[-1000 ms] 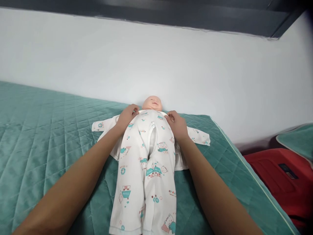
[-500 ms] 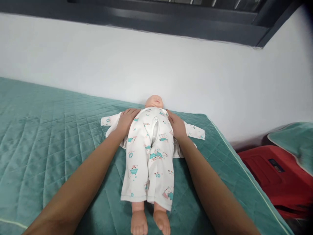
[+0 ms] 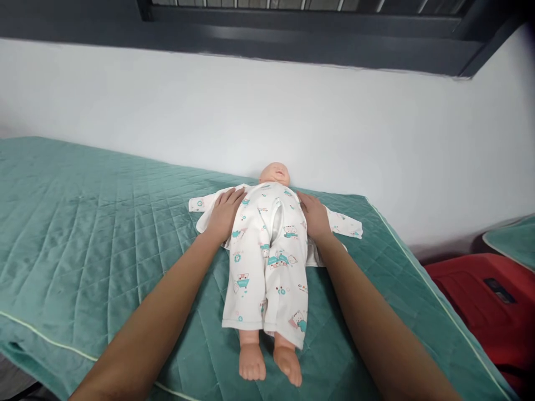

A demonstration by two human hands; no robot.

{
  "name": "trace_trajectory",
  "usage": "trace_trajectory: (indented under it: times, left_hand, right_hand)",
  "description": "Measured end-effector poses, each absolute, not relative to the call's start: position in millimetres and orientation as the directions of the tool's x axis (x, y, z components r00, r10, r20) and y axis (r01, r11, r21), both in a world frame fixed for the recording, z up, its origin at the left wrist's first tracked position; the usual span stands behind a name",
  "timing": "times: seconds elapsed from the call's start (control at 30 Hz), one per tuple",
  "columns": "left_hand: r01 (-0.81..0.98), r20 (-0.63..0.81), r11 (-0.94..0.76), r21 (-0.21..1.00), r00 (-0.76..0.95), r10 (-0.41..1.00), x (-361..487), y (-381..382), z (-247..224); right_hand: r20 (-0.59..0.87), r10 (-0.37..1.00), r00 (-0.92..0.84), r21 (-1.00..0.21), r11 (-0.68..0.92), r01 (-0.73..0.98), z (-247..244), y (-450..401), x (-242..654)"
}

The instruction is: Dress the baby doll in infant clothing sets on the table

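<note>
A baby doll (image 3: 275, 174) lies on its back, head toward the wall and bare feet toward me. It wears white printed trousers (image 3: 246, 267) pulled high on its torso. Under it spreads a white long-sleeved top (image 3: 345, 224), its sleeves out to both sides. My left hand (image 3: 228, 211) rests along the doll's left-of-picture side, fingers extended over the trousers' edge and the top. On the opposite side, my right hand (image 3: 314, 214) lies against the trousers near the waist, its fingers stretched forward and partly hidden. Neither hand visibly grips anything.
A green quilted cover (image 3: 125, 223) lies beneath the doll, with its pale-piped edge at the right. Behind it rises a white wall (image 3: 209, 111) under a dark window frame (image 3: 251, 44). Beyond the right edge sits a red plastic object (image 3: 480, 301), partly under green cloth (image 3: 516, 239).
The view has shifted, so the doll and both hands appear slightly farther right. Both hands stay at the doll's sides, and the doll's pose looks the same.
</note>
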State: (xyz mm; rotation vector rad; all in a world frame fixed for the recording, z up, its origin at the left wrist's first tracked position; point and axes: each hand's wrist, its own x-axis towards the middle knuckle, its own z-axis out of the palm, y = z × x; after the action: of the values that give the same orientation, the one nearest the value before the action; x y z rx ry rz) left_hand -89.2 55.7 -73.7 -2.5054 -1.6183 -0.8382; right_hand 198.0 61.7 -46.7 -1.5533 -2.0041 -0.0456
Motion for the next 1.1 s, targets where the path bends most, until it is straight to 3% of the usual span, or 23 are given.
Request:
trace_trajectory:
  times: [0.17, 0.33, 0.5, 0.6, 0.67, 0.9, 1.1]
  left_hand:
    - [0.856, 0.484, -0.423, 0.295, 0.248, 0.839, -91.5, 42.3, -72.5]
    - [0.832, 0.555, -0.385, 0.400, 0.115, 0.824, -94.5, 29.2, -68.9]
    - [0.684, 0.619, -0.417, 0.599, -0.065, 0.783, -93.2, 18.6, -60.7]
    - [0.544, 0.534, -0.382, 0.747, -0.149, 0.832, -89.8, 9.4, -53.5]
    - [0.477, 0.463, -0.360, 0.802, -0.116, 0.879, -86.8, 3.3, -49.0]
    - [0.398, 0.339, -0.315, 0.862, 0.011, 0.941, -79.3, -7.6, -40.2]
    - [0.325, 0.353, -0.337, 0.884, 0.011, 0.936, -79.3, -8.4, -40.5]
  right_hand:
    - [0.552, 0.829, 0.091, -0.631, 0.344, 0.695, -48.3, 34.5, 188.2]
    - [0.583, 0.801, 0.137, -0.711, 0.421, 0.563, -23.8, -18.4, 156.8]
    - [0.608, 0.793, -0.038, -0.596, 0.487, 0.639, -9.8, -53.0, 131.9]
    - [0.619, 0.781, -0.081, -0.489, 0.464, 0.739, -10.4, -57.9, 127.5]
    - [0.627, 0.775, -0.077, -0.438, 0.433, 0.788, -11.0, -58.3, 126.7]
    - [0.633, 0.772, -0.052, -0.318, 0.321, 0.892, -11.9, -61.4, 121.7]
    - [0.625, 0.775, -0.090, -0.274, 0.325, 0.905, -15.9, -60.6, 119.7]
